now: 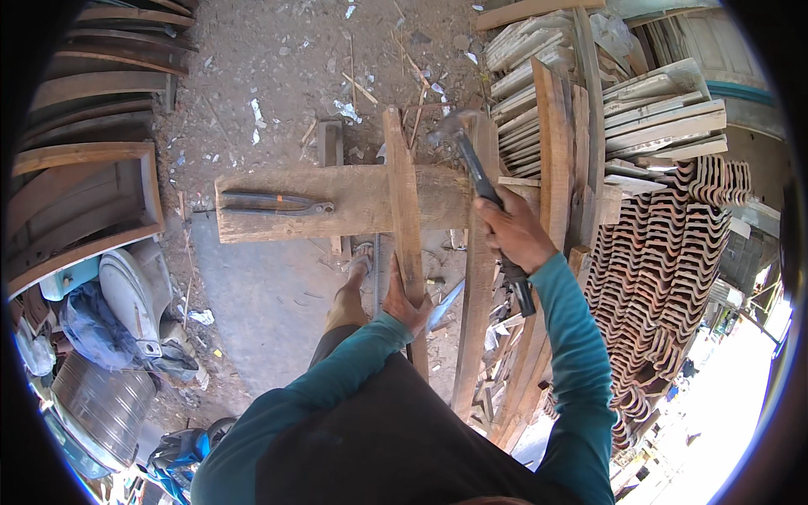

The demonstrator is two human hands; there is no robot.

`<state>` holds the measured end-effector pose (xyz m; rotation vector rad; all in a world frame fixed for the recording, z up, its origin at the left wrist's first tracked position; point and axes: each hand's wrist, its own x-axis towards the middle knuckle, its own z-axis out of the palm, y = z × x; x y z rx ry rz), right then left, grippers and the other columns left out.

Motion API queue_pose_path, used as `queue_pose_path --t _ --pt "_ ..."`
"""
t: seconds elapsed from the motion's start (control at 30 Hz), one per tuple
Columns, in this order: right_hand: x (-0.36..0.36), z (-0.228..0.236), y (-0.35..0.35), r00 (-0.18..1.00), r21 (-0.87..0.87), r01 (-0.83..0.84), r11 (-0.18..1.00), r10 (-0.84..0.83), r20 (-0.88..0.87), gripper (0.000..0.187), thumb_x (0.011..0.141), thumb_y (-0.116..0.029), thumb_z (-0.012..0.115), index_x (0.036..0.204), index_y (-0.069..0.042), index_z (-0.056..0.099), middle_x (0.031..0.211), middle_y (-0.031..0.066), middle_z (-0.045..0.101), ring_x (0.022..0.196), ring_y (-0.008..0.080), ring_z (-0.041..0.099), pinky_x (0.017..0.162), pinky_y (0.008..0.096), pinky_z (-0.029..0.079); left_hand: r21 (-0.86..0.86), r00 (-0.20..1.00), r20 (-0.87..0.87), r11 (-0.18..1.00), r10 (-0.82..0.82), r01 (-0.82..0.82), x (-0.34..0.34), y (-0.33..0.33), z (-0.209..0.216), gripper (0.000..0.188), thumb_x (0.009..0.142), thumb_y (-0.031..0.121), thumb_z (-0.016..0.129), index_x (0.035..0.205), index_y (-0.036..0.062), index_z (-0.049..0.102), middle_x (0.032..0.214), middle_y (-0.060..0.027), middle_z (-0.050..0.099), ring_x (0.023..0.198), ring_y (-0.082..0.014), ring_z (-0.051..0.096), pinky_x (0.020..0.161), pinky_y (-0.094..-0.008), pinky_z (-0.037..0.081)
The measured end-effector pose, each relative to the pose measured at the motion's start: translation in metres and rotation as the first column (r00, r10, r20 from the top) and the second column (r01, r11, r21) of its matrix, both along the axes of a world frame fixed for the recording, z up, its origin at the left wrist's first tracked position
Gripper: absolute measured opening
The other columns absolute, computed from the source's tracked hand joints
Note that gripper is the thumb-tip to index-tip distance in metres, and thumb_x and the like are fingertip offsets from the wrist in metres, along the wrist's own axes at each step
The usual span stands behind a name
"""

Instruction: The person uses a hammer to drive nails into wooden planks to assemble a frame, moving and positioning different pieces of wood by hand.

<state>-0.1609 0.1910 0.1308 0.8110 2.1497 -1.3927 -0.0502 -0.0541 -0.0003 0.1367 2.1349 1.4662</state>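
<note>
My right hand [513, 229] is wrapped round the black handle of a hammer [476, 168], raised with its metal head pointing away from me. Under and left of the hammer, a long wooden beam [406, 202] runs away from me across a wide plank [353, 189]. My left hand [407, 305] grips this beam at its near part, thumb on one side and fingers along the other. Long-handled pincers [295, 204] lie on the left part of the plank. A second beam [477, 311] lies to the right of the held one, below my right hand.
More timber [551, 151] and stacked pale boards [665, 118] stand on the right, beside piled clay roof tiles [656, 286]. Wooden frames [84, 156] and a grey toilet [130, 290] line the left. Scraps litter the dirt ground [278, 84].
</note>
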Motion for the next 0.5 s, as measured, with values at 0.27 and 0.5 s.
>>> queue_pose_path --t 0.27,0.5 --pt "-0.058 0.054 -0.032 0.700 -0.119 0.507 0.854 -0.488 -0.521 0.027 0.100 -0.031 0.056 0.106 -0.005 0.052 0.071 0.0003 0.049 0.050 0.0068 0.045 0.041 0.0271 0.038 -0.003 0.995 0.083 0.998 0.057 -0.057 0.002 0.000 0.002 0.104 0.076 0.012 0.071 0.157 -0.0021 0.006 0.146 -0.0326 0.040 0.132 -0.0427 0.050 0.107 -0.0413 0.045" --pt "-0.027 0.023 -0.030 0.859 0.414 -0.371 0.831 0.476 -0.186 0.038 0.101 -0.033 0.058 0.118 0.001 0.049 0.077 0.0135 0.058 0.061 0.0221 0.060 0.058 0.0407 0.049 -0.043 0.992 0.126 0.999 0.016 -0.011 0.002 -0.003 0.001 0.107 0.076 0.012 0.072 0.157 -0.0011 0.004 0.143 -0.0327 0.042 0.131 -0.0430 0.051 0.107 -0.0418 0.045"
